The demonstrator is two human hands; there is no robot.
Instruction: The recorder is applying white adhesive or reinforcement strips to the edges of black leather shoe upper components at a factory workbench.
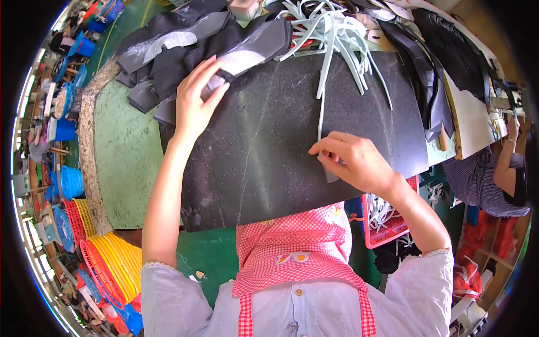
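At the upper left, my left hand closes its thumb and fingers round the near end of a dark grey, shoe-upper-like piece with a whitish patch. That piece lies on a heap of similar dark pieces. Over the black mat, my right hand pinches a thin pale strip. The strip runs up to a tangled bundle of pale strips at the mat's far edge. A small greyish flap shows below the right fingers; whether it belongs to the strip cannot be made out.
The mat lies on a green worktable. More black pieces are piled at the right. Beside my right forearm sits a red basket of pale scraps. Another person is at the far right. Stacked yellow baskets stand at the left.
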